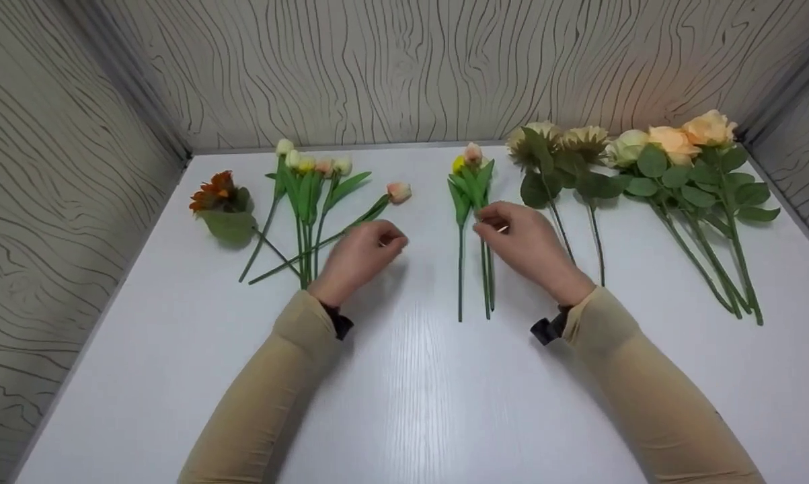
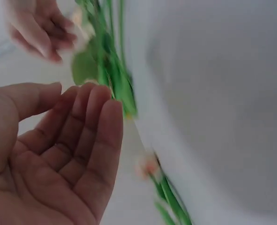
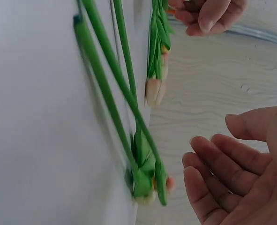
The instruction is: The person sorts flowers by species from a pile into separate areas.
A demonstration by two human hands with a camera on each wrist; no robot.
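In the head view my left hand hovers over the stems of a bunch of tulips with white, yellow and pink heads. A pink tulip lies slantwise across those stems, its head just beyond my fingers. My right hand is beside a smaller group of tulips, yellow and pink, its fingertips overlapping their stems in this view. The left wrist view shows my left palm with loosely bent fingers holding nothing. Likewise, the right wrist view has my right palm bare, thumb apart from the fingers.
An orange flower with a broad leaf lies at the far left. Right of the smaller tulip group lie pale flowers with brownish-green leaves, then peach and cream roses. Wood-grain patterned panels border the white table.
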